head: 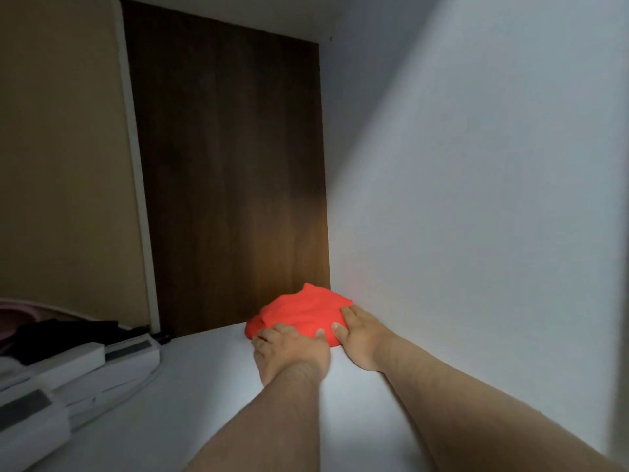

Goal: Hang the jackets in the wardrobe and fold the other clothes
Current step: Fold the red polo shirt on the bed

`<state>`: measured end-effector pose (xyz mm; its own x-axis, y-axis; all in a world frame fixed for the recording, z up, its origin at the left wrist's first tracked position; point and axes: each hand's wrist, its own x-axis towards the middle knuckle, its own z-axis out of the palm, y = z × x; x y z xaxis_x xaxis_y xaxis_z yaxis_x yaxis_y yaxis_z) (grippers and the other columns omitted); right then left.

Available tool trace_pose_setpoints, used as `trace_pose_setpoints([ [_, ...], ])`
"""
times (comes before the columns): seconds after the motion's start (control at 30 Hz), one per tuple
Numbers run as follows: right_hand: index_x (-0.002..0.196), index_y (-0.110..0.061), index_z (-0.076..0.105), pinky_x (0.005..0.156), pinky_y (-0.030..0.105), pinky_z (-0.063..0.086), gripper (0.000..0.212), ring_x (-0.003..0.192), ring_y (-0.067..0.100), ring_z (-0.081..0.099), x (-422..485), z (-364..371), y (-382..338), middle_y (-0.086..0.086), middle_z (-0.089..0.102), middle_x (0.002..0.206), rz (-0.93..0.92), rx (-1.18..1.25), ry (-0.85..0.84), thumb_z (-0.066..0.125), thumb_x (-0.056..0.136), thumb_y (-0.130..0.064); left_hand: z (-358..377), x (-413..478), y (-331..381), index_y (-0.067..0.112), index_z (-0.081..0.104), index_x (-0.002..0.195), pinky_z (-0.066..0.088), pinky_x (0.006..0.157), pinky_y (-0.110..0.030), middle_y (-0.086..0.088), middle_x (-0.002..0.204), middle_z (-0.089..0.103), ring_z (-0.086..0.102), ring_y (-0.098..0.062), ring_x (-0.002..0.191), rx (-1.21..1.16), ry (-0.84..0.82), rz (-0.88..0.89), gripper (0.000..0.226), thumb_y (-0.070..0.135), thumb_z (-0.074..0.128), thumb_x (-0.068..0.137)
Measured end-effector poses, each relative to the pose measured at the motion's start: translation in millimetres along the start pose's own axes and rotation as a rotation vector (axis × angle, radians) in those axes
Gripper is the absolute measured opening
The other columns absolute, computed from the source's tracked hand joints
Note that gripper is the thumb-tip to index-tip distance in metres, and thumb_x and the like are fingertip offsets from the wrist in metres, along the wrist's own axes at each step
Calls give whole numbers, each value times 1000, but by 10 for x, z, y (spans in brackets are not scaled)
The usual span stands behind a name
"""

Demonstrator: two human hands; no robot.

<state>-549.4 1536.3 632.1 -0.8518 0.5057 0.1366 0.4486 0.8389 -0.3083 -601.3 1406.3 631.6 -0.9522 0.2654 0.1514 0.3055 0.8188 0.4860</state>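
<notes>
The red garment (303, 311) lies bunched in the shelf (204, 386) corner, just ahead of us. Our right grip (360, 335) presses it open-palmed; our left grip (289, 349) touches its near edge, closure indeterminate.

red cloth (299, 311): front edge covered | white boxes (68, 362): blurred (cropped left)

No legible text, label, brand, number or sign in the head view. White boxes (68, 366) at left carry dark grey panels, and anything printed on them is too blurred to read. Red cloth (299, 315): the visible surface shows no print or tag.
</notes>
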Motion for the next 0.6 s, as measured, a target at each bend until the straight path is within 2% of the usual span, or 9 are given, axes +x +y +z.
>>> trace_pose_setpoints([
  [0.17, 158, -14, 6, 124, 36, 7, 68, 153, 19, 2, 71, 26, 39, 5, -1, 166, -5, 34, 26, 24, 104, -51, 12, 86, 25, 5, 11, 155, 16, 121, -43, -21, 161, 11, 10, -37, 148, 23, 2, -3, 90, 65, 36, 92],
  [0.23, 156, -12, 19, 122, 37, 18, 69, 150, 25, 16, 51, 14, 60, 9, 11, 164, -26, 66, 105, 35, 102, -51, 31, 86, 19, 5, 10, 155, 14, 121, -43, -22, 161, 7, 5, -38, 149, 42, 13, 9, 91, 65, 39, 92],
  [0.3, 140, -12, 46, 111, 37, 35, 59, 135, 29, 37, -5, 4, 67, 11, 37, 146, -57, 48, 255, 48, 96, -52, 28, 62, 4, 7, 13, 154, 16, 119, -44, -24, 160, 8, 4, -39, 149, 84, 56, 7, 90, 64, 44, 92],
  [0.37, 120, -14, 57, 100, 38, 44, 49, 120, 26, 44, -48, 15, 71, 7, 47, 122, -56, 9, 360, 55, 92, -54, 25, 23, -12, 9, 18, 152, 23, 115, -46, -24, 158, 14, 11, -39, 147, 122, 105, 2, 84, 60, 47, 92],
  [0.47, 115, -15, 58, 94, 38, 46, 46, 115, 27, 46, -78, 21, 72, 6, 49, 111, -38, -9, 349, 56, 91, -54, 24, -8, -19, 8, 21, 151, 31, 112, -45, -22, 157, 21, 22, -38, 143, 144, 118, 11, 76, 52, 47, 96],
  [0.6, 116, -13, 59, 90, 36, 46, 45, 110, 30, 55, -115, -30, 2, 9, 57, 113, -11, -52, 330, 51, 95, -52, -22, -104, -42, 1, 9, 153, 31, 113, -43, -24, 159, 17, 23, -37, 145, 135, 136, 18, 81, 46, 48, 98],
])
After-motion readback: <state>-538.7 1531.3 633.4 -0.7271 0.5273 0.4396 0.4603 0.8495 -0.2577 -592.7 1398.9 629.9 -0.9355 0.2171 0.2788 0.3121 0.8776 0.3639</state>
